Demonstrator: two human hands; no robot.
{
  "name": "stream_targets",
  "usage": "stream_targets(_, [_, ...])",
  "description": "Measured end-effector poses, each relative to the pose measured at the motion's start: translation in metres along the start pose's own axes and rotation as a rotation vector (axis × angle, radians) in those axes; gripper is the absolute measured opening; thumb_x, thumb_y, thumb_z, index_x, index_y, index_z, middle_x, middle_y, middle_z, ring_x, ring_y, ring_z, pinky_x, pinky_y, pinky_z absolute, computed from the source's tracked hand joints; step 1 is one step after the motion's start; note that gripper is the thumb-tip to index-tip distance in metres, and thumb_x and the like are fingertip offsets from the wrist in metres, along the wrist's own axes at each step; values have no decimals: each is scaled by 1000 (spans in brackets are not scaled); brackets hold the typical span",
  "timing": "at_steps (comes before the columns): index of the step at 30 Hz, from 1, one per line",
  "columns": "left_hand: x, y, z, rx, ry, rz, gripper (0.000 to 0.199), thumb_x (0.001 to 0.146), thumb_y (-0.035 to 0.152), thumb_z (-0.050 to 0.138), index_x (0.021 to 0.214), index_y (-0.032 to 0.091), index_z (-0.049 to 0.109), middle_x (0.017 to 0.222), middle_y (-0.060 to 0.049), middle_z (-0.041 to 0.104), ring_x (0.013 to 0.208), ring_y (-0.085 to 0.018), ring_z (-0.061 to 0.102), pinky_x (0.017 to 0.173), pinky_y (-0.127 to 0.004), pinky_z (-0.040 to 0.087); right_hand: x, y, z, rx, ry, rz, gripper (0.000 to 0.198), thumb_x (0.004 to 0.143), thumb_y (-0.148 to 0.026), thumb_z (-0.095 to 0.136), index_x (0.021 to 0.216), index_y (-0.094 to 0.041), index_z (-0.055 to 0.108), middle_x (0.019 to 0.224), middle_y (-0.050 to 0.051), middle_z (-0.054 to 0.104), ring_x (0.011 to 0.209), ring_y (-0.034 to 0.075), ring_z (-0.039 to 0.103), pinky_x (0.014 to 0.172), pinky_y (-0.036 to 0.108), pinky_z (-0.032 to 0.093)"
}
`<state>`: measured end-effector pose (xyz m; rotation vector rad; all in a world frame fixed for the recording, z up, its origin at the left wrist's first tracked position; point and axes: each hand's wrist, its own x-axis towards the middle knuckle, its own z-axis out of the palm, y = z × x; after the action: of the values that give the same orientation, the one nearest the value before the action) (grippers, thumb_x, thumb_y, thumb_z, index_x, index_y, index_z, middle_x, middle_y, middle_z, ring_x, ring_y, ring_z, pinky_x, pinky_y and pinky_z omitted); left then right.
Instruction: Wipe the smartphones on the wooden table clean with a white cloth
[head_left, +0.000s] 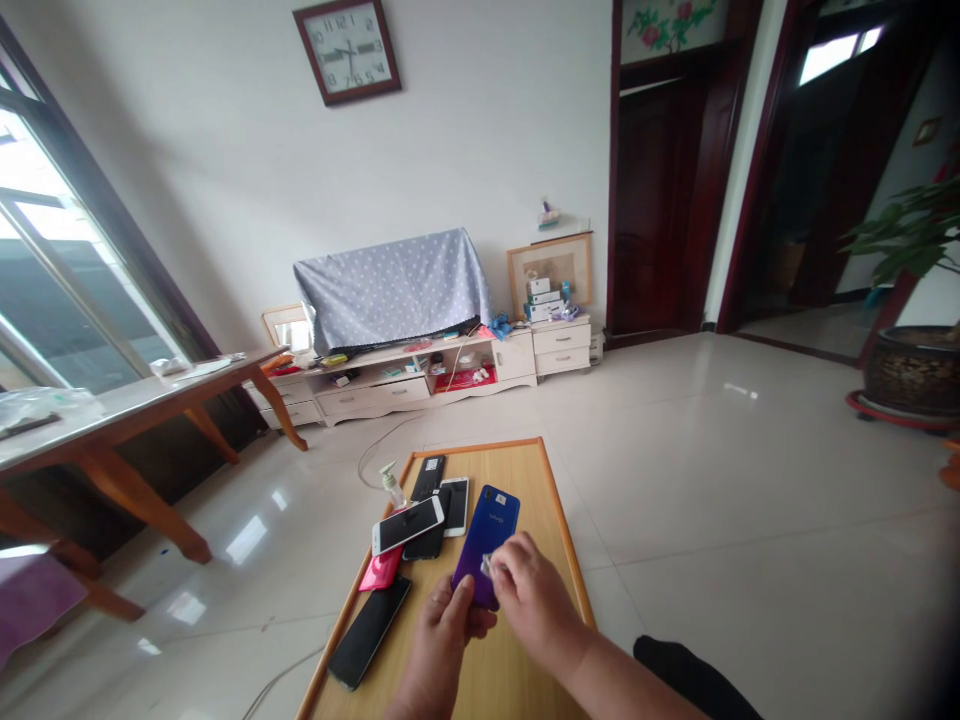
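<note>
A blue-purple smartphone (489,525) is tilted up over the wooden table, its back towards me. My left hand (448,618) grips its lower end, thumb on the back and fingers beneath. Pressed to the phone's lower back is a small whitish wad (486,565), pinched in my right hand (531,588); its material cannot be made out. A small white label (501,499) sits near the phone's top, beside the camera. To the left, a white-framed phone (409,525) rests on other phones, above a pink phone or case (381,569). Nearest me lies a black phone (370,632).
The narrow wooden table (534,462) has a raised orange-brown rim. A pump bottle (391,484) stands at its left edge. Beyond the tiled floor is a low white cabinet (375,398) with a cloth-covered object (397,285). A larger table (142,410) stands at left, a potted plant (911,370) at right.
</note>
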<state>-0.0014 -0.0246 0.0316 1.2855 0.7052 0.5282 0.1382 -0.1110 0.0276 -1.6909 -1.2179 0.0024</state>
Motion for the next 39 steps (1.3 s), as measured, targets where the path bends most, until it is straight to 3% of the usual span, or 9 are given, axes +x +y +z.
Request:
stream_targets(3, [3, -1, -1, -77, 1, -14, 40, 82, 56, 70, 89, 17, 61, 70, 0, 64, 63, -10, 56, 62, -24, 43, -7, -6, 7, 27, -49, -38, 14, 96, -19, 46, 86, -25, 55, 92, 3, 56, 78, 16, 58, 71, 27, 46])
stream_targets(9, [0, -4, 5, -194, 58, -126, 41, 77, 55, 75, 91, 20, 59, 69, 0, 65, 62, -11, 58, 60, -23, 42, 25, 25, -15, 52, 211, 108, 9, 95, -23, 51, 87, -24, 56, 89, 3, 55, 80, 18, 58, 74, 29, 46])
stream_targets(17, [5, 0, 3, -268, 33, -114, 38, 77, 48, 77, 95, 18, 61, 77, -1, 66, 64, -10, 58, 62, -22, 43, -2, 4, 4, 85, -8, 54, 13, 96, -25, 49, 85, -24, 56, 88, 2, 58, 77, 16, 59, 70, 27, 43])
stream_targets(22, [-1, -5, 9, -314, 25, -165, 39, 76, 47, 78, 93, 19, 57, 72, 0, 65, 61, -9, 58, 60, -22, 43, 22, 30, -11, 114, 183, 185, 17, 95, -36, 53, 86, -23, 59, 85, 2, 60, 76, 18, 58, 71, 28, 44])
stream_targets(25, [1, -5, 12, -384, 62, -173, 40, 74, 43, 81, 94, 18, 57, 75, 1, 65, 61, -9, 59, 61, -21, 46, 23, 32, -13, 141, 206, 210, 19, 95, -39, 54, 86, -23, 59, 84, 2, 61, 75, 18, 58, 70, 28, 44])
stream_targets(31, [11, -4, 6, -514, 127, -206, 28, 78, 25, 79, 96, 18, 60, 81, 1, 66, 60, -5, 59, 61, -18, 51, 1, 5, 3, 324, 37, 162, 19, 95, -40, 55, 88, -23, 60, 84, 2, 62, 74, 17, 59, 67, 27, 45])
stream_targets(37, [5, -6, 9, -601, 115, -351, 19, 82, 20, 75, 94, 19, 60, 79, 2, 66, 57, -4, 59, 56, -16, 52, 29, 25, -10, 674, 143, 414, 37, 88, -59, 62, 94, -23, 58, 74, 0, 60, 61, 16, 55, 53, 26, 46])
stream_targets(39, [5, -5, 12, -621, 102, -372, 18, 83, 20, 74, 95, 18, 60, 79, 1, 66, 57, -5, 60, 56, -16, 53, 31, 28, -13, 707, 174, 442, 41, 86, -62, 63, 95, -22, 58, 75, 0, 61, 61, 16, 55, 53, 26, 47])
